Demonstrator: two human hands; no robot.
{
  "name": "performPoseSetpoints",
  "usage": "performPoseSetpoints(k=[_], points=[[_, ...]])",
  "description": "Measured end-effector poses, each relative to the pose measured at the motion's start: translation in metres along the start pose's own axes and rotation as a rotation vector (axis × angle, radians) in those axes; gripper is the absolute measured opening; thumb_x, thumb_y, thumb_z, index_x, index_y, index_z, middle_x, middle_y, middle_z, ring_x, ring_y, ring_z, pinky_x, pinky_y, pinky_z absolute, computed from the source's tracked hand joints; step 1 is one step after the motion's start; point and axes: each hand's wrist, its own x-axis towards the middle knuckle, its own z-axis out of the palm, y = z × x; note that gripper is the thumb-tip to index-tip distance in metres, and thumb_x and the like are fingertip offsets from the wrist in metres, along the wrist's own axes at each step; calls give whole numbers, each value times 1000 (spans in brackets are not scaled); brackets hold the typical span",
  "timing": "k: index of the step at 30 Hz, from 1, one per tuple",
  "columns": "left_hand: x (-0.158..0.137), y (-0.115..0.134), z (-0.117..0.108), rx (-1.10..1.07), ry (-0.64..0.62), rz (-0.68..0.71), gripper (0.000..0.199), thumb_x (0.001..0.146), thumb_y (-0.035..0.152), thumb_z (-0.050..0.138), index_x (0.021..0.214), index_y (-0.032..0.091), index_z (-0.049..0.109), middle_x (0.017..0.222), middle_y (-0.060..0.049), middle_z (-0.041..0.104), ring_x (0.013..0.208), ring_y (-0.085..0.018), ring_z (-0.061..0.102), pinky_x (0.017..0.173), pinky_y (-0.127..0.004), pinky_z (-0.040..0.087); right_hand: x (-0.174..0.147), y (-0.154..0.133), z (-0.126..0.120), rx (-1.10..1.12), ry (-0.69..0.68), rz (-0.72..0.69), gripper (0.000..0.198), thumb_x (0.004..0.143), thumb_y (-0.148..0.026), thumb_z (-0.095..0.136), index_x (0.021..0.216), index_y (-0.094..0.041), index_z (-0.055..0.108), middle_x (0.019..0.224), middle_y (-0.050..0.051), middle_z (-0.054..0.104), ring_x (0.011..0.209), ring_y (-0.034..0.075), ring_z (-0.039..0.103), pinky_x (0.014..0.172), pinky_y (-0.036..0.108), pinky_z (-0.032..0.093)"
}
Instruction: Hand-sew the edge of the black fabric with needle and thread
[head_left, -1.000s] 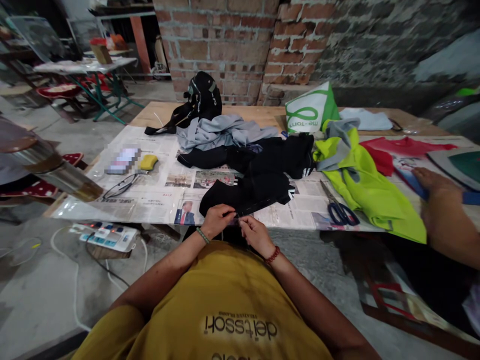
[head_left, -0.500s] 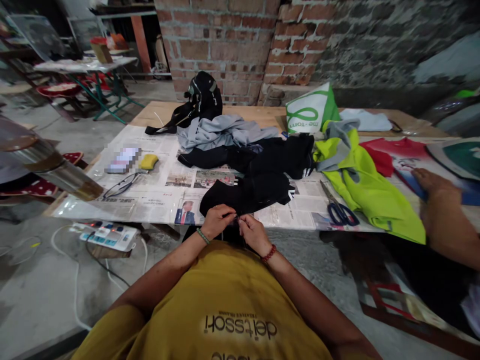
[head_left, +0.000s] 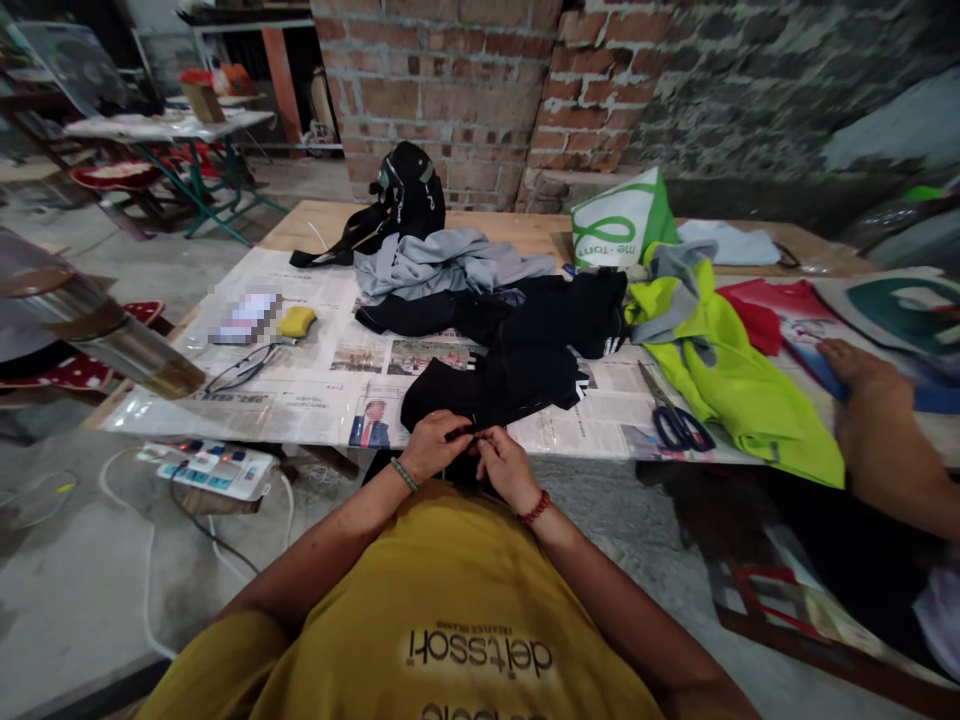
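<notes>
A black garment (head_left: pixel 499 385) with white stripes lies bunched at the table's near edge, part of it hanging toward my lap. My left hand (head_left: pixel 437 443), with a green bead bracelet, pinches the garment's edge. Close beside it, almost fingertip to fingertip, my right hand (head_left: pixel 508 465) with a red bead bracelet is closed at the same edge. Whatever lies between the right fingertips is too small to make out. Behind the garment spreads more black clothing (head_left: pixel 570 310), and beyond that a grey cloth (head_left: pixel 457 262).
Scissors (head_left: pixel 675 415) lie right of the garment, beside a lime-yellow garment (head_left: pixel 742 390). Another person's hand (head_left: pixel 851 365) rests near an iron (head_left: pixel 904 310). To the left are glasses (head_left: pixel 244 368), a yellow sponge-like block (head_left: pixel 298 321), a tumbler (head_left: pixel 112 335) and, lower, a power strip (head_left: pixel 217 470).
My hands stay together at the garment's edge, with a small shift of the fingers. The other person's hand has moved slightly left, and more of the iron shows.
</notes>
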Motion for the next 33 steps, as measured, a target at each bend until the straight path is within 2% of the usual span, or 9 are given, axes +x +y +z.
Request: performPoseSetpoints(k=[8, 13, 15, 18, 20, 22, 26, 29, 33], points=[[0, -2, 2, 91, -66, 115, 18, 83, 19, 53, 90, 17, 70, 76, -6, 66, 73, -14, 58, 70, -27, 48, 4, -10, 2, -4, 55, -3, 9, 79, -27, 40, 84, -22, 35, 54, -9, 50, 31, 8, 45, 33, 18, 33], [0, -2, 1, 21, -43, 62, 20, 83, 20, 53, 93, 18, 70, 76, -5, 66, 71, -13, 58, 68, -26, 49, 0, -12, -12, -134, 24, -30, 13, 80, -34, 46, 82, -21, 44, 54, -7, 51, 37, 9, 50, 38, 20, 36], [0, -3, 1, 11, -40, 65, 19, 83, 19, 53, 94, 18, 70, 76, -5, 66, 70, -13, 58, 68, -26, 49, -3, -15, -25, -256, 105, -113, 15, 80, -36, 49, 80, -20, 51, 61, -3, 55, 44, 10, 52, 44, 22, 40], [0, -4, 1, 29, -41, 82, 19, 82, 18, 55, 93, 18, 70, 76, -5, 66, 71, -13, 59, 68, -26, 49, 2, -23, -42, -410, 337, -339, 15, 82, -32, 50, 81, -19, 58, 78, 4, 59, 65, 14, 55, 61, 26, 45], [-1, -4, 2, 51, -38, 87, 18, 82, 18, 55, 92, 17, 70, 75, -5, 66, 71, -13, 58, 69, -26, 48, 11, -29, -48, -491, 395, -463, 17, 83, -29, 48, 85, -19, 61, 84, 6, 59, 77, 16, 55, 71, 29, 44], [-1, -4, 2, 65, -31, 96, 18, 82, 18, 55, 92, 17, 70, 74, -5, 66, 71, -14, 58, 69, -26, 48, 22, -33, -48, -607, 350, -520, 19, 85, -28, 47, 87, -19, 64, 86, 7, 60, 83, 18, 53, 77, 32, 41], [-1, -5, 2, 74, -25, 117, 19, 82, 16, 54, 92, 16, 69, 77, -5, 66, 72, -14, 58, 70, -26, 48, 32, -34, -37, -838, 218, -494, 26, 85, -36, 49, 76, -22, 68, 79, 6, 62, 81, 20, 49, 75, 35, 34], [-1, -5, 2, 89, -52, 106, 19, 82, 15, 52, 91, 17, 69, 76, -4, 65, 72, -13, 58, 70, -25, 48, 28, -30, -29, -804, 174, -480, 24, 84, -38, 52, 76, -23, 70, 78, 5, 63, 82, 19, 48, 75, 34, 33], [0, -3, 1, 102, -67, 92, 18, 81, 14, 52, 86, 17, 69, 73, -4, 64, 71, -14, 57, 69, -26, 47, 23, -25, -24, -660, 147, -452, 15, 82, -30, 56, 78, -24, 69, 79, 3, 64, 83, 18, 50, 79, 33, 34]])
